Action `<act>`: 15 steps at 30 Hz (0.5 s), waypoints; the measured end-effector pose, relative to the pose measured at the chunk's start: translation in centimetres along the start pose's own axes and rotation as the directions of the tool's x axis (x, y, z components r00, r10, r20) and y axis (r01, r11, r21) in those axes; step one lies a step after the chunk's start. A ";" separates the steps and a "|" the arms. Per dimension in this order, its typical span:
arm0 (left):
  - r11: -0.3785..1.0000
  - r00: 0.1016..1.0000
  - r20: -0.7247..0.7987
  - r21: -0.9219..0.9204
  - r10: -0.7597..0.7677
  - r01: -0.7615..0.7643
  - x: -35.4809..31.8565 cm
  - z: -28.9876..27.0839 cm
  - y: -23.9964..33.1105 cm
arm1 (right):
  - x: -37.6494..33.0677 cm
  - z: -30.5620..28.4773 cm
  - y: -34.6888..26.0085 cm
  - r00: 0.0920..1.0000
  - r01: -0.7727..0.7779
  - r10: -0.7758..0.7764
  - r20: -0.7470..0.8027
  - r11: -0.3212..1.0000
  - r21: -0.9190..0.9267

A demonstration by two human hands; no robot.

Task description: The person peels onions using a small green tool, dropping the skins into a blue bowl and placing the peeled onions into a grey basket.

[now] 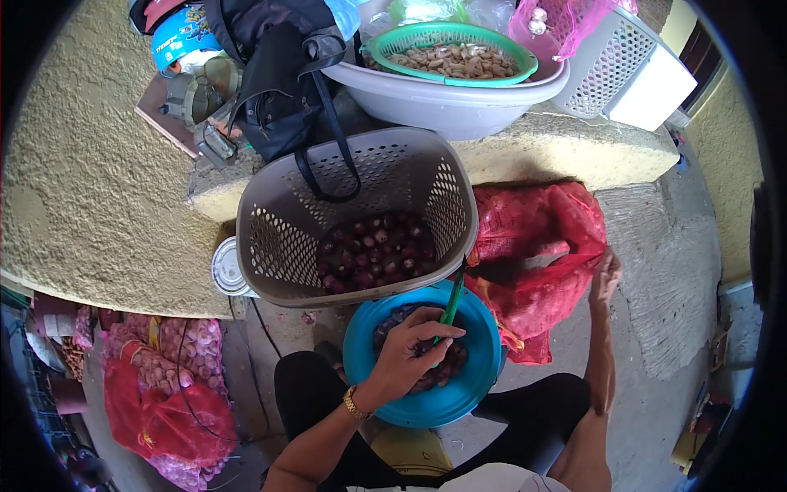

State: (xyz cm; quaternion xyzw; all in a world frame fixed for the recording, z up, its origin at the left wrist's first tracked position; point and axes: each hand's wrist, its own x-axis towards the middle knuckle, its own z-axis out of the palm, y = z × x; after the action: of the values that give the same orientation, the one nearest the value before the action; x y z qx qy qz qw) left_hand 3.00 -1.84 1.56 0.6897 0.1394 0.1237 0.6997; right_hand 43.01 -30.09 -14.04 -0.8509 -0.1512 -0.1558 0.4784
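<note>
Concrete ledge backing the grey basket (287,213) at twelve o'clock, I'm seeing my left hand (407,348) clamping a green knife (450,305) over the blue bowl (361,361), right hand (606,277) gripping red mesh sack (533,225) at three o'clock.

**What is worn**

Both forearms are seen bare, with no sleeves reaching them. A gold-coloured link bracelet or watch band (354,403) is worn on the left wrist. The legs are covered by black trousers (525,410). At the lower edge, a strip of white or pale garment (492,480) is seen across the body. No rings can be made out.
</note>
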 end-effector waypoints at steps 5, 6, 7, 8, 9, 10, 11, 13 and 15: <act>1.000 1.000 -0.017 0.021 0.000 0.000 -0.3 -0.3 0.5 | 1.6 -0.6 -5.5 0.993 0.064 -0.053 -0.110 0.993 0.104; 1.000 1.000 -0.011 0.026 -0.005 0.005 -0.3 -0.2 0.6 | 1.7 -0.3 -5.1 0.991 0.093 -0.082 -0.101 0.990 0.102; 1.000 1.000 0.007 0.017 -0.005 0.004 -0.1 0.0 0.6 | 2.2 -0.8 -1.4 0.999 -0.048 0.042 0.030 0.976 0.212; 1.000 1.000 0.014 0.008 0.000 -0.001 0.1 0.1 0.4 | 1.8 -0.1 1.1 0.999 -0.042 0.038 0.023 0.978 0.203; 1.000 0.999 0.012 0.008 0.031 -0.031 0.2 0.2 0.1 | 1.2 0.5 3.2 0.983 -0.144 0.148 0.105 0.988 -0.046; 0.998 0.999 -0.004 0.023 0.054 -0.054 0.0 0.1 0.1 | 0.4 1.5 3.0 0.946 -0.221 0.276 0.170 0.933 -0.285; 0.998 0.999 -0.011 0.030 0.050 -0.050 -0.2 0.0 0.1 | -0.3 2.0 2.7 0.944 -0.221 0.277 0.179 0.934 -0.279; 0.999 0.999 -0.025 0.042 0.030 -0.029 -0.4 -0.3 0.2 | -1.9 2.6 2.3 0.849 -0.360 0.431 0.306 0.895 -0.263; 0.996 0.998 -0.025 0.079 0.053 -0.051 -0.7 -0.5 0.0 | -2.3 2.7 2.4 0.901 -0.321 0.378 0.214 0.911 -0.260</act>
State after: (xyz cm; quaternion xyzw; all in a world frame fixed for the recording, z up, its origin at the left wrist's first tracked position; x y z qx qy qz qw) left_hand 2.21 -1.61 1.59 0.7182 0.1356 0.1453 0.6669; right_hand 42.24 -29.23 -18.15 -0.9244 -0.0385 0.0302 0.3784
